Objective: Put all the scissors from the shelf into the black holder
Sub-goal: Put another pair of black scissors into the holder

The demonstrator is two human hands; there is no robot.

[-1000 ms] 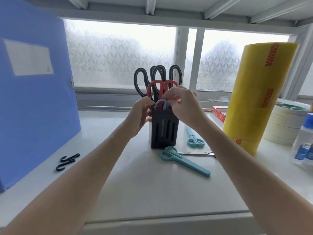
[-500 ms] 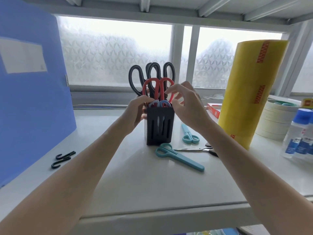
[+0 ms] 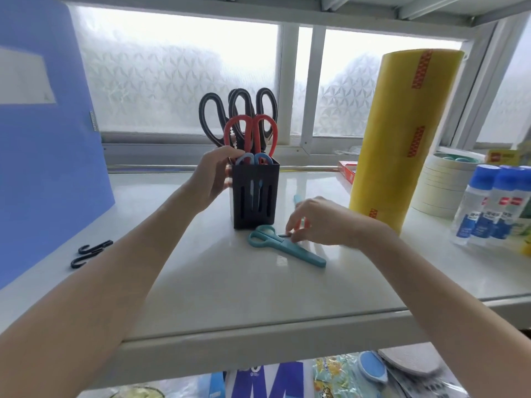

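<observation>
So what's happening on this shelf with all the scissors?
A person is gathering scissors into the black holder, which already has black, red and blue-handled pairs standing in it. The left hand steadies the holder's side, while the right hand reaches down to the teal scissors lying on the shelf, not yet lifted.

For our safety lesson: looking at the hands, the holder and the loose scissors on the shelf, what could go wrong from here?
1. The black holder is already crowded with tall handles; another pair could jam, or tip it if the left hand lets go.
2. The right hand is reaching among scissors lying close together beside the teal scissors; fingers might catch a bare metal blade, or knock a pair aside.
</observation>
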